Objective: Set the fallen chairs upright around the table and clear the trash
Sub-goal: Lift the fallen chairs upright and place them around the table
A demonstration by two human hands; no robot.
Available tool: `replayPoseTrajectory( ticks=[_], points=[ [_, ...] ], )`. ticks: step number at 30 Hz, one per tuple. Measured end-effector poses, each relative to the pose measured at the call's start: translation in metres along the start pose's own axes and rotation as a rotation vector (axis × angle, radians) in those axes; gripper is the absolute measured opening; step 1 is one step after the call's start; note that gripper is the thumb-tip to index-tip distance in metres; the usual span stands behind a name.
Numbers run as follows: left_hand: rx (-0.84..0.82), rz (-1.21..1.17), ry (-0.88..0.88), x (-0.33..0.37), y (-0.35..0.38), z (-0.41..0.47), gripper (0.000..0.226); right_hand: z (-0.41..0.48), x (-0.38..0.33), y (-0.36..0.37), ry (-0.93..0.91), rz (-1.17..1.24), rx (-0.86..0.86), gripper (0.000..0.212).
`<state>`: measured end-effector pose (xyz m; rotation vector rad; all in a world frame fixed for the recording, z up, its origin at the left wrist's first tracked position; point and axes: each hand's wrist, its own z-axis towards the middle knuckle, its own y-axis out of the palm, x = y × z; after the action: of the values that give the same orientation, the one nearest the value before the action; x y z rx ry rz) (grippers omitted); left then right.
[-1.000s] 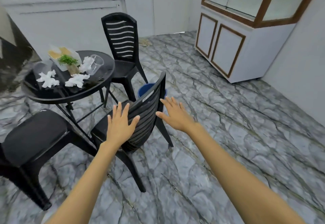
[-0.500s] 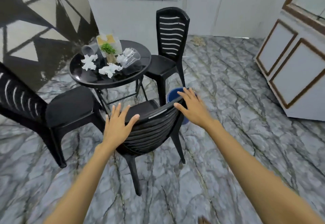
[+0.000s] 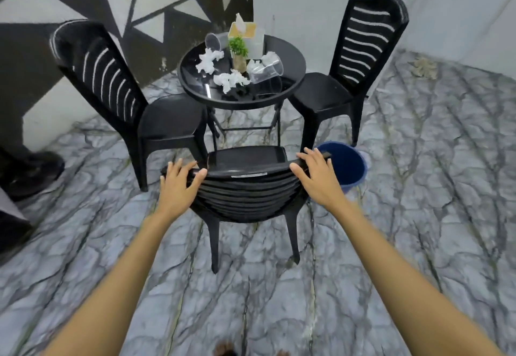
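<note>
Both hands, the left hand [image 3: 178,185] and the right hand [image 3: 318,178], are resting spread and loosely curled over the top rail of the near chair [image 3: 248,185], which is standing upright facing the bench [image 3: 195,87]. Being moulded plastic, it is probably light and stiff, best gripped at the backrest's corners. Crumpled tissues [image 3: 230,80] and tipped cups [image 3: 265,70] are lying on the bench, with a blue bin [image 3: 344,165] just beside the chair.

Near chair [image 3: 245,185] stands upright at lower centre, its seat toward the round black table [image 3: 279,90]. Left hand [image 3: 177,188] and right hand [image 3: 318,179] rest on the top corners of its backrest, fingers spread. Two more chairs [image 3: 167,121] [image 3: 360,56] stand left and right of the table. Crumpled tissues [image 3: 230,80] and a tipped clear cup [image 3: 265,70] lie on the tabletop; a blue bin [image 3: 347,165] sits on the floor just right of the near chair
</note>
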<state>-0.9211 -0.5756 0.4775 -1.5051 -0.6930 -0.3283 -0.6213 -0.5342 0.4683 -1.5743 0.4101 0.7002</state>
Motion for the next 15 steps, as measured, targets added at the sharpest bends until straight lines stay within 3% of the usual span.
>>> replayPoseTrajectory(
  ticks=[4,10,14,15],
  points=[
    [0.027,-0.181,-0.046,-0.003,-0.001,0.001,0.051,0.009,0.016,-0.002,0.027,0.200,0.123,0.046],
    [0.149,-0.341,-0.122,-0.020,-0.008,0.016,0.054,0.038,0.035,-0.002,0.239,0.557,0.244,0.040],
    [0.142,-0.489,-0.197,-0.035,-0.005,0.028,0.056,0.055,0.040,0.015,0.297,0.833,0.423,0.002],
    [0.135,-0.544,-0.198,-0.037,-0.001,0.031,0.054,0.059,0.040,0.019,0.317,0.890,0.489,0.008]
  ],
)
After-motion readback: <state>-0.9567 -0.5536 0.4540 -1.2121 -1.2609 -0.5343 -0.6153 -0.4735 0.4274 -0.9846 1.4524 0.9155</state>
